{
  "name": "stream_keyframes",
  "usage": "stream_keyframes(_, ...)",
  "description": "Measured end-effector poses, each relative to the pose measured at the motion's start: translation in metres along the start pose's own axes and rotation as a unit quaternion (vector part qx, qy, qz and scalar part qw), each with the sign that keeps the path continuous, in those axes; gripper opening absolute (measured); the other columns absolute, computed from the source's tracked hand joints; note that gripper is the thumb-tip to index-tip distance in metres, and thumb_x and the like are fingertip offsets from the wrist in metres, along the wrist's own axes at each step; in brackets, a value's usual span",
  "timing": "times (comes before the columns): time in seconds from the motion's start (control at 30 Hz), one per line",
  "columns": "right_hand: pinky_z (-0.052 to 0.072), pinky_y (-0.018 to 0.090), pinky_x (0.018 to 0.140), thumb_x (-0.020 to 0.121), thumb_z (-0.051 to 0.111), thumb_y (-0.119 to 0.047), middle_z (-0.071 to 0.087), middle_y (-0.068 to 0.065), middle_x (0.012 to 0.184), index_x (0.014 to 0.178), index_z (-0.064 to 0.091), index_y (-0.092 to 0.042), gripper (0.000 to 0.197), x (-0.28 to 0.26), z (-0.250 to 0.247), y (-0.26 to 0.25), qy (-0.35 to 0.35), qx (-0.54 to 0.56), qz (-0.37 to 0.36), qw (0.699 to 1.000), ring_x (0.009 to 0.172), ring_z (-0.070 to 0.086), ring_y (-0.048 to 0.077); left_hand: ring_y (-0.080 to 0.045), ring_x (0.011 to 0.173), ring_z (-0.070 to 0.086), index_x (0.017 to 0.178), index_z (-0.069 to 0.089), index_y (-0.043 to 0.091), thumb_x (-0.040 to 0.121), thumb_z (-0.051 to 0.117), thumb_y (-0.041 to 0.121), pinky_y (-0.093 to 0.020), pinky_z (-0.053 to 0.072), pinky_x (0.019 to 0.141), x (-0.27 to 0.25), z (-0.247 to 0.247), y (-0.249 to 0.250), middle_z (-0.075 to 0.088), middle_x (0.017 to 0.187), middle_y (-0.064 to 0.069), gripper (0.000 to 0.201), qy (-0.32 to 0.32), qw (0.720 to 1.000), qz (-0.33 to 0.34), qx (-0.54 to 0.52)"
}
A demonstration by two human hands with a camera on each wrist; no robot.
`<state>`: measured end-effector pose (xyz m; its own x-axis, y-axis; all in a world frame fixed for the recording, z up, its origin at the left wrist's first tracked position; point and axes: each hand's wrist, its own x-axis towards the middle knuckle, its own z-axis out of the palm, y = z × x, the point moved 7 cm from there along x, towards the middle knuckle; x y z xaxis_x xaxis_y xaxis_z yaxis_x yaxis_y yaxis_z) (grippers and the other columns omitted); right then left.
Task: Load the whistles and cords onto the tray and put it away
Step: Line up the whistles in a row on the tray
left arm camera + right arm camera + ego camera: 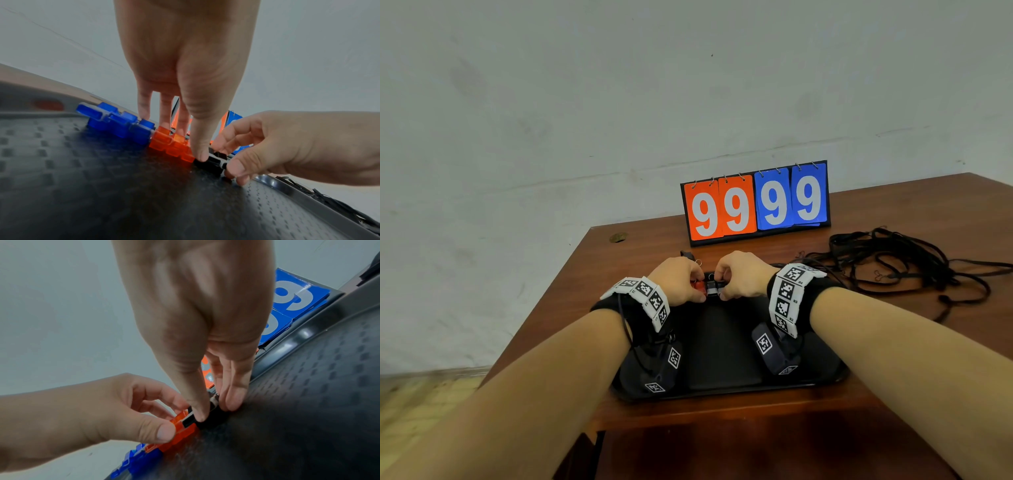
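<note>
Standing at the near edge of the brown desk point(640, 246), the person has both forearms stretched over a black tray point(726, 359) with a dimpled floor. Along the tray's far rim runs a row of whistles: farthest left the blue whistles point(115, 121), then the orange whistles point(170, 144), then the black whistles point(209, 162) at the right end of the row (all packed side by side and touching).

The left hand point(678, 281) sits over the orange ones, its fingers point(202, 146) reaching down, thumb tip at the seam between orange and black and the other fingertips behind the row, so it pinches the orange whistles. Just beside it, almost knuckle to knuckle, the right hand point(743, 274) has its fingers point(234, 395) and thumb closed round a black whistle, pinching it against the tray floor.

Beyond the hands, at the far side of the desk, a flip scoreboard point(756, 202) stands upright showing 99 in orange and 99 in blue. To the right, a loose tangle of black cords point(900, 263) lies on the desk, off the tray.
</note>
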<state>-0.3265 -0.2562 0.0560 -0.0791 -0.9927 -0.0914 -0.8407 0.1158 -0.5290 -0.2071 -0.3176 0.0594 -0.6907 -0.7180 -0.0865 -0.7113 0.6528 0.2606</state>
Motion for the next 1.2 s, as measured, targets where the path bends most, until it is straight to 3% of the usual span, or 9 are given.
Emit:
stream_keyframes(0.23,0.054,0.029,0.081,0.078,0.081,-0.024,0.062,0.0,0.109,0.114,0.066,-0.018,0.039,0.002,0.001,-0.006,-0.002,-0.015,-0.021,1.0,0.086,0.062,0.015,-0.008,0.094,0.055,0.126,0.065,0.019,0.081,0.079,0.034,-0.021,0.042,0.082,0.002,0.001,0.001,0.065,0.119,0.003,0.049,-0.006,1.0,0.015,0.01)
stream_keyframes(0.5,0.044,0.025,0.078,0.081,0.078,-0.024,0.057,-0.005,0.106,0.114,0.067,-0.018,0.036,0.0,-0.001,-0.01,0.006,-0.043,-0.028,0.999,0.094,0.056,0.014,-0.009,0.092,0.057,0.121,0.067,0.02,0.081,0.078,0.035,-0.021,0.042,0.08,0.001,0.0,0.002,0.066,0.116,0.004,0.044,-0.001,1.0,0.011,0.008)
stream_keyframes(0.73,0.044,0.025,0.08,0.08,0.078,-0.027,0.059,-0.003,0.111,0.115,0.066,-0.018,0.038,-0.001,-0.003,-0.012,0.013,-0.052,-0.034,0.998,0.098,0.056,0.015,-0.014,0.105,0.062,0.126,0.064,0.017,0.084,0.074,0.039,-0.025,0.048,0.088,-0.004,-0.007,0.005,0.065,0.121,0.003,0.048,0.009,1.0,0.01,-0.01)
stream_keyframes(0.83,0.046,0.025,0.084,0.084,0.073,-0.032,0.059,-0.002,0.113,0.12,0.063,-0.017,0.04,0.002,-0.013,-0.013,0.041,-0.029,-0.033,0.998,0.102,0.058,0.016,-0.015,0.101,0.064,0.118,0.068,0.016,0.09,0.067,0.034,-0.03,0.052,0.091,-0.006,-0.016,0.001,0.066,0.118,0.001,0.034,0.034,0.999,-0.003,-0.019)
stream_keyframes(0.9,0.045,0.024,0.084,0.088,0.07,-0.029,0.061,-0.002,0.112,0.119,0.064,-0.016,0.034,0.006,-0.02,-0.015,0.06,-0.012,-0.03,0.998,0.105,0.059,0.015,-0.015,0.094,0.066,0.111,0.07,0.017,0.092,0.063,0.029,-0.034,0.054,0.09,-0.007,-0.024,-0.007,0.069,0.109,0.0,0.024,0.062,0.997,-0.024,-0.033)
stream_keyframes(1.0,0.043,0.022,0.086,0.091,0.065,-0.022,0.064,0.0,0.116,0.117,0.067,-0.015,0.027,0.018,-0.028,-0.024,0.069,0.002,-0.034,0.997,0.104,0.057,0.013,-0.014,0.096,0.064,0.11,0.069,0.019,0.093,0.06,0.025,-0.032,0.053,0.09,-0.008,-0.035,-0.024,0.069,0.109,0.001,0.02,0.089,0.994,-0.049,-0.047)
stream_keyframes(1.1,0.045,0.024,0.09,0.093,0.06,-0.018,0.064,0.0,0.121,0.117,0.068,-0.015,0.025,0.035,-0.029,-0.032,0.055,-0.001,-0.035,0.998,0.102,0.055,0.011,-0.014,0.1,0.064,0.111,0.068,0.022,0.094,0.059,0.022,-0.031,0.052,0.092,-0.007,-0.041,-0.042,0.068,0.112,0.002,0.02,0.095,0.991,-0.067,-0.07)
stream_keyframes(1.2,0.045,0.026,0.095,0.092,0.06,-0.017,0.062,0.001,0.128,0.121,0.067,-0.017,0.03,0.056,-0.017,-0.037,0.015,-0.019,-0.021,0.999,0.113,0.057,0.016,-0.014,0.103,0.064,0.111,0.069,0.022,0.093,0.06,0.021,-0.031,0.051,0.095,-0.006,-0.042,-0.059,0.069,0.113,0.002,0.02,0.103,0.987,-0.077,-0.092)
